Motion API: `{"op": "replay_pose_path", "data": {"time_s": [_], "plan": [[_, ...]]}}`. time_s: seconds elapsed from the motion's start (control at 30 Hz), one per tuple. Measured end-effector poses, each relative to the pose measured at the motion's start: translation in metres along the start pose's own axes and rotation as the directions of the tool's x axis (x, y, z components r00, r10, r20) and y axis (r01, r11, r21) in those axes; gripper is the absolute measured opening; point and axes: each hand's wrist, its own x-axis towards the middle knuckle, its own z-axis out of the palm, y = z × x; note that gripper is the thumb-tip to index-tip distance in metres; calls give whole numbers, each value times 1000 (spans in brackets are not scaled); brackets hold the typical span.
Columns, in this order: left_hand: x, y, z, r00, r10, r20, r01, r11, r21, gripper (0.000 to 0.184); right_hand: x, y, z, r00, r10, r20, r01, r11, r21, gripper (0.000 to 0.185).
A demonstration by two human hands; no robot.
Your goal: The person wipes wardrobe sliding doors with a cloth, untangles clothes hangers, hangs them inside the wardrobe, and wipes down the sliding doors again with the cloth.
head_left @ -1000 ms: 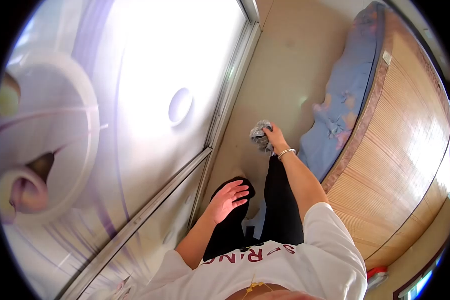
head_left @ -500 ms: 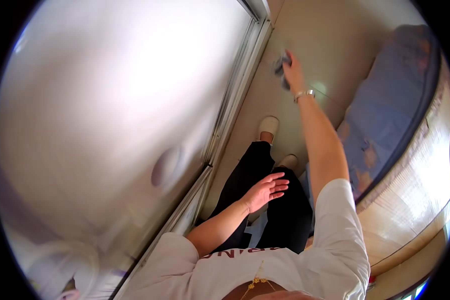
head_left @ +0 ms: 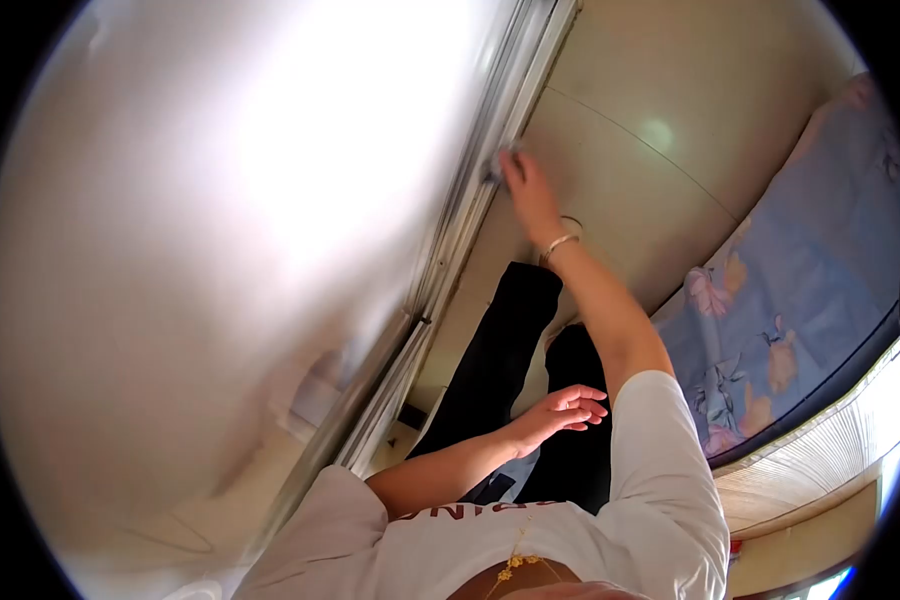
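Note:
My right hand [head_left: 534, 200], with a bracelet at the wrist, is closed around a small grey cloth [head_left: 495, 165]. The arm is stretched forward, and the cloth meets the metal rail [head_left: 462, 215] at the lower edge of the glossy white sliding panel [head_left: 220, 250]. Motion blur softens the cloth and fingertips. My left hand [head_left: 562, 411] hovers above my thighs in black trousers [head_left: 495, 340], holding nothing, with its fingers loosely extended and slightly bent.
Tiled floor [head_left: 640, 160] runs between the panel and a bed on the right, covered in a blue floral fabric [head_left: 800, 290]. One light-coloured shoe [head_left: 571, 226] shows partly behind my right wrist. Pale pleated material [head_left: 810, 440] borders the bed.
My right hand has carried the cloth from over the floor leftward to the rail. My left hand has shifted slightly right and down. The view has turned, showing more of the bed.

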Motion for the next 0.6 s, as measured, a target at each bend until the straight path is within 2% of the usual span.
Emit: {"op": "replay_pose_path", "data": {"time_s": [0.07, 0.1, 0.13, 0.17, 0.2, 0.27, 0.37, 0.4, 0.43, 0.47, 0.53, 0.57, 0.6], "plan": [[2, -5, 1, 999, 17, -31, -16, 999, 37, 39, -16, -7, -3, 980, 2, 200, 16, 996, -86, 41], [2, -7, 0, 999, 18, -45, -16, 999, 49, 38, 3, -1, -8, 999, -39, 0, 39, 992, -118, 42], [3, -11, -2, 999, 17, -40, -15, 999, 51, 41, 40, -8, -31, 976, -90, -198, 60, 987, -152, 44], [2, -12, -2, 999, 16, -40, -14, 999, 46, 40, 82, -31, -71, 969, 61, -239, -57, 998, 23, 47], [2, -11, -3, 999, 15, -41, -13, 999, 41, 40, 112, -37, -96, 904, -134, -407, 94, 989, -117, 46], [-2, -7, -2, 997, 35, -65, -32, 998, 45, 36, 199, 16, -87, 939, -241, -245, 120, 898, -422, 75], [-2, -14, -6, 995, 58, -78, -56, 998, 33, 35, 130, -37, -65, 934, -281, -221, 133, 847, -515, 41], [-1, -19, -6, 994, 59, -89, -56, 998, 29, 35, 116, -13, -34, 897, -359, -259, 166, 815, -555, 32], [-1, -25, -6, 993, 61, -98, -58, 998, 25, 35, 85, -21, -20, 949, -242, -201, 151, 911, -383, 36], [-1, -34, -8, 992, 83, -91, -82, 997, 17, 34, 45, -39, -10, 983, -138, -124, 111, 973, -201, 40], [-9, -36, 2, 988, 46, -147, -47, 999, 0, 32, -23, -20, 48, 958, -269, 98, 284, 863, -417, 39], [-14, -37, 3, 984, 21, -175, -24, 1000, -13, 31, -56, -24, 61, 945, -231, 233, 313, 847, -429, 39], [-17, -47, -1, 976, 70, -205, -73, 997, -6, 31, -81, -30, 70, 911, -186, 367, 345, 832, -434, 39]]}}
